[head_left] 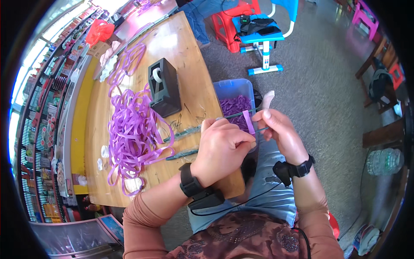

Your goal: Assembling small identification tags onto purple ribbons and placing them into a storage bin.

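My left hand (224, 146) is closed in a pinch over the table's right corner, at the lower end of a short purple ribbon (249, 122). That ribbon passes over two thin dark green rods, whose tape-wrapped ends (185, 132) lie on the table. To the right, my right hand (281, 128) has its fingers curled by the rods' free tips. One finger, with a pale covering, points up; what the others grip is hidden. Beneath the rods stands a clear bluish plastic bin (233, 84) holding many small purple ribbon pieces (235, 105).
On the wooden table (189, 43) lie a tangled heap of purple ribbon (133, 129) and a black tape dispenser (164, 88). A blue chair (258, 34) and red stool (222, 26) stand beyond. Stocked shelves (43, 129) line the left; a plastic bottle (385, 162) is at right.
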A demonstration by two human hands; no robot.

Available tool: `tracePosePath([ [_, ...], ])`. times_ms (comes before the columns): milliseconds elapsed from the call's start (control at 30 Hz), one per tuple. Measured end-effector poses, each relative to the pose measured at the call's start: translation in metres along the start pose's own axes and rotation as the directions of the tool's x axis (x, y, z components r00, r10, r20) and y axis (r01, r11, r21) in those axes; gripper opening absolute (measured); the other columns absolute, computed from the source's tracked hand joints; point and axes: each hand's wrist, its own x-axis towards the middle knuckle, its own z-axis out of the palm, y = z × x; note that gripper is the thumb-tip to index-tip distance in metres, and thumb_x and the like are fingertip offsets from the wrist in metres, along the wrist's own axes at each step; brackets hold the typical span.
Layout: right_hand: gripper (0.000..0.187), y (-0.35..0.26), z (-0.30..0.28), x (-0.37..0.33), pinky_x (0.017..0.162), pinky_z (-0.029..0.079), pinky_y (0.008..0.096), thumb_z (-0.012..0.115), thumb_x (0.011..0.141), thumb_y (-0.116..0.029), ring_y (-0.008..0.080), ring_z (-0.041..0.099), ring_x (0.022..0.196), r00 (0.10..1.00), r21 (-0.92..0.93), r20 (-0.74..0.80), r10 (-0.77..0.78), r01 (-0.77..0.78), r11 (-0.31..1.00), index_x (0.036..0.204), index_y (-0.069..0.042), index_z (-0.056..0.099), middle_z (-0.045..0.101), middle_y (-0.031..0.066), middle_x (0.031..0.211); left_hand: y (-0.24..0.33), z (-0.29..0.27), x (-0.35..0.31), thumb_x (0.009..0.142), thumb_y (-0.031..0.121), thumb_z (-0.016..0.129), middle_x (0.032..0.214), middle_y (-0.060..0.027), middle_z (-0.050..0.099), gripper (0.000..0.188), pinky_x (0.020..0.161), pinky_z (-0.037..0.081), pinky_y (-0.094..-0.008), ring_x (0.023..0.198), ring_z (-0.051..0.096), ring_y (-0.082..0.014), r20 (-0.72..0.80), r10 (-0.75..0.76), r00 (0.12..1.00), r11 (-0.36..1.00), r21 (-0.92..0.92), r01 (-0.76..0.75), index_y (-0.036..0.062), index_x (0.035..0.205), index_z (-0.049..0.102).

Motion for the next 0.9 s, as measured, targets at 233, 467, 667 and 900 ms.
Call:
tracePosePath([
  [233, 0.017, -0.009, 0.02, -0.006, 0.059, 0.036, 0.0188, 0.069, 0.09, -0.017, 0.002, 0.048, 0.069, 0.962, -0.265, -0.088, -0.257, 0.227, 0.937, 0.098, -0.003, 0.064, 0.06, -0.0033, 0.083, -0.002, 0.003, 0.0, 0.07, 0.012, 0.076, 0.065, -0.0008, 0.063, 0.008, 0.077, 0.04, -0.0349, 0.071, 0.058, -0.0205, -0.036, 0.023, 0.999, 1.0, -0.014, -0.024, 0.0162, 0.076, 0.075],
  [467, 0.016, -0.001, 0.015, -0.001, 0.058, 0.037, 0.019, 0.071, 0.088, -0.019, 0.0032, 0.049, 0.065, 0.969, -0.106, -0.188, -0.161, 0.143, 0.984, 0.091, -0.004, 0.067, 0.059, -0.0044, 0.075, 0.0, 0.003, 0.0, 0.071, 0.01, 0.075, 0.065, -0.0007, 0.063, 0.007, 0.077, 0.04, -0.035, 0.071, 0.058, -0.0197, -0.018, 0.011, 1.0, 1.0, -0.01, -0.011, 0.0157, 0.076, 0.075],
  [667, 0.017, 0.008, 0.01, 0.002, 0.058, 0.039, 0.0234, 0.069, 0.087, -0.022, 0.0055, 0.05, 0.063, 0.99, 0.227, -0.133, 0.041, -0.01, 0.974, 0.095, -0.007, 0.067, 0.061, -0.003, 0.076, -0.001, 0.003, 0.0, 0.07, 0.01, 0.075, 0.065, -0.0007, 0.063, 0.007, 0.076, 0.04, -0.035, 0.07, 0.058, -0.0199, -0.027, 0.022, 0.999, 1.0, -0.006, -0.022, 0.0154, 0.075, 0.075],
  [900, 0.012, 0.038, -0.001, 0.017, 0.067, 0.042, 0.0288, 0.064, 0.088, -0.021, 0.0086, 0.054, 0.073, 0.948, 0.617, 0.223, 0.227, -0.318, 0.72, 0.097, -0.013, 0.065, 0.063, -0.0023, 0.083, 0.0, 0.002, 0.003, 0.071, 0.011, 0.075, 0.064, -0.0003, 0.062, 0.005, 0.073, 0.039, -0.0347, 0.068, 0.057, -0.0201, -0.023, 0.047, 0.999, 0.999, -0.002, -0.047, 0.0149, 0.074, 0.074],
])
